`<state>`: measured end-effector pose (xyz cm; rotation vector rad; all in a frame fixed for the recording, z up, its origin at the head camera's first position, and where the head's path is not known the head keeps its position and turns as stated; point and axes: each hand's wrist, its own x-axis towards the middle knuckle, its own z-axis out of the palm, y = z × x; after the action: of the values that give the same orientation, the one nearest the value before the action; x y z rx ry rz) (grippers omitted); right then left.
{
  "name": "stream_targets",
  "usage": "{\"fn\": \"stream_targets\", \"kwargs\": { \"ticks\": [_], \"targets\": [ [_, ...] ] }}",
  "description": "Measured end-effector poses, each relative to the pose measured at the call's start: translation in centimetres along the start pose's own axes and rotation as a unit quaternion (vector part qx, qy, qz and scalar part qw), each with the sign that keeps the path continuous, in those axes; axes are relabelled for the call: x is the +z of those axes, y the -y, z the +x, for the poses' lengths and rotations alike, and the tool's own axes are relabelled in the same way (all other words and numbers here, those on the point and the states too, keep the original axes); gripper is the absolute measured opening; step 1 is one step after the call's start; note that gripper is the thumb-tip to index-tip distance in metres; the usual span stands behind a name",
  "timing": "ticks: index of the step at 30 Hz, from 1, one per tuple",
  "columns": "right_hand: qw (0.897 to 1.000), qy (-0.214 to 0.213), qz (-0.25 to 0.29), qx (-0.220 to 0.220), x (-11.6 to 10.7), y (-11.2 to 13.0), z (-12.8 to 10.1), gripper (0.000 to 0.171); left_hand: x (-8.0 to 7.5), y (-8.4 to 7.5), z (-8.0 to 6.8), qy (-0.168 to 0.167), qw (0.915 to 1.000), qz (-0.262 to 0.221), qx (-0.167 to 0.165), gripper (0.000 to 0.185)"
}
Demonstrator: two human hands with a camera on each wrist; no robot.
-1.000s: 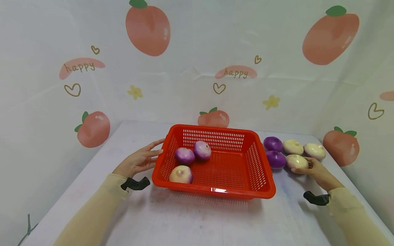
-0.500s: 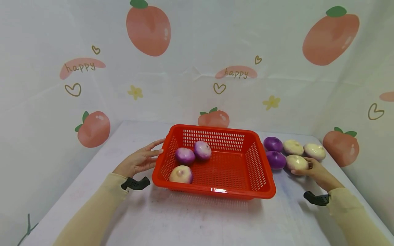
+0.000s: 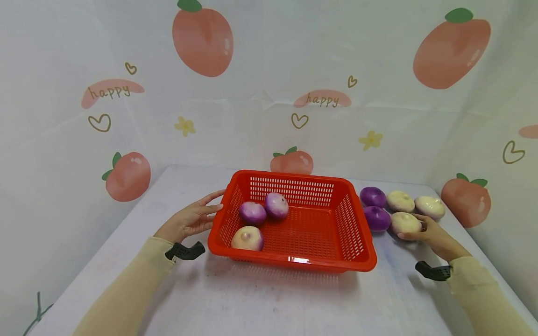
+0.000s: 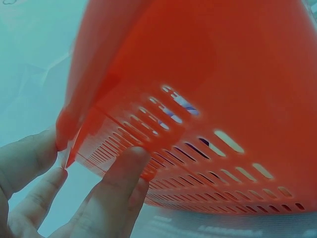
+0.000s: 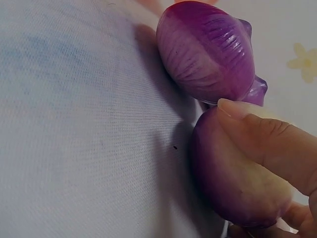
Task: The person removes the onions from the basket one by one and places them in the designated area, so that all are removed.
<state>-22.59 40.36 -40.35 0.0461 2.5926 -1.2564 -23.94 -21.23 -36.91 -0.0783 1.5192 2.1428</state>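
My left hand rests its extended fingers against the left side of a red plastic basket; in the left wrist view, the fingertips touch the slotted wall and the rim's edge. Inside the basket lie a purple onion, a paler purple onion and a cream one with a purple side. To the right of the basket, my right hand pinches a cream-topped onion between thumb and fingers. Its purple underside shows in the right wrist view, close over the cloth.
Beside the held onion are a purple onion and, behind, another purple onion plus two cream onions. A pale cloth covers the table. A fruit-printed curtain rises at the back and sides.
The onion in my right hand has tipped very slightly, and its glare has faded. My left hand, the basket and the other onions stay put.
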Motion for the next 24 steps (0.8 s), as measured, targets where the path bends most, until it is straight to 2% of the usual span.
{"fn": "stream_targets", "kwargs": {
  "ticks": [6, 13, 19, 24],
  "targets": [
    [1.0, 0.004, -0.004, 0.003, -0.06, -0.12, -0.08, 0.104, 0.0, -0.03, -0.06, 0.002, 1.0, 0.003, 0.0, 0.063],
    [1.0, 0.001, -0.003, -0.018, 0.1, -0.32, -0.04, 0.097, 0.05, -0.02, -0.08, 0.005, 1.0, 0.002, 0.001, 0.064],
    [1.0, 0.007, 0.006, 0.0, -0.04, -0.26, -0.16, 0.104, 0.04, 0.02, -0.06, -0.002, 0.9999, 0.012, 0.002, 0.064],
    [1.0, 0.006, 0.006, -0.007, -0.04, -0.37, -0.12, 0.101, 0.02, 0.04, -0.03, -0.004, 0.9999, 0.016, 0.002, 0.063]
  ]
}}
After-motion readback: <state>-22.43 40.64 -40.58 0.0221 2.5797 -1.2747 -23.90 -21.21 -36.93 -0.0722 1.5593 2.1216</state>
